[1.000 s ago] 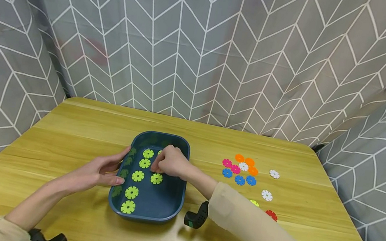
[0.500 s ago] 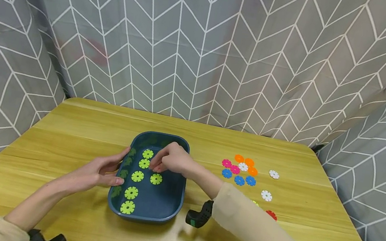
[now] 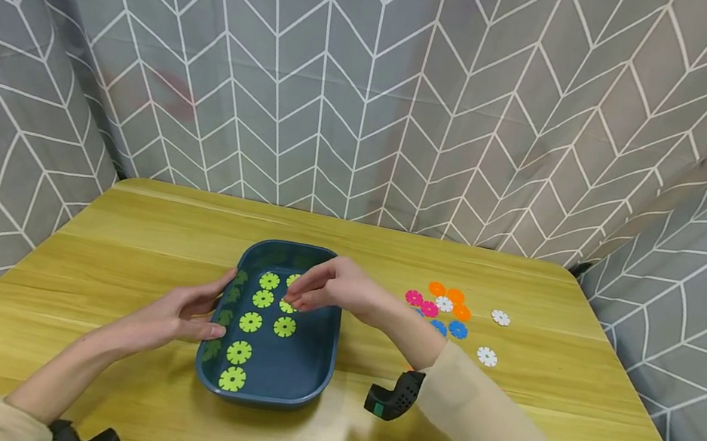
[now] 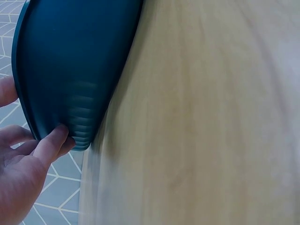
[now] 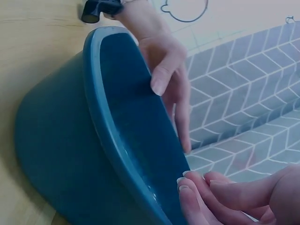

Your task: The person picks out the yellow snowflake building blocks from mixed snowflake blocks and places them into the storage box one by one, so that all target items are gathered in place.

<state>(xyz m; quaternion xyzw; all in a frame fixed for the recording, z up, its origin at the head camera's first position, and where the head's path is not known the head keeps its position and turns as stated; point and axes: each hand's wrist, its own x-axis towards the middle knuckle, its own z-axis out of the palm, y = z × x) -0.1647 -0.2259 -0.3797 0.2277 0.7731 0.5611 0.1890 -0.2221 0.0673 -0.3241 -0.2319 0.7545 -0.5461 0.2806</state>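
My left hand (image 3: 192,309) grips the left wall of a dark blue plastic tub (image 3: 290,367) on the table, thumb over the rim and fingers outside; the left wrist view shows those fingers against the outer wall. Lime-green notched building discs lie flat inside in two columns. The left column is full length, topped by one disc (image 3: 269,281); the right column is shorter, with a disc (image 3: 279,330) at its near end. Over the right column hovers my right hand (image 3: 344,285), its fingers bent loosely with nothing between them. Its fingertips partly cover two discs there.
On the table right of the tub lies a cluster of orange discs (image 3: 455,294), pink discs (image 3: 413,297), blue discs (image 3: 458,329) and a white one. Two white discs (image 3: 487,356) lie apart, farther right. A patterned grey curtain (image 3: 344,97) hangs behind the table.
My right hand has lifted and drawn back to the right. A lime-green disc that its fingers covered now shows in the right column. The left hand keeps its place on the tub.
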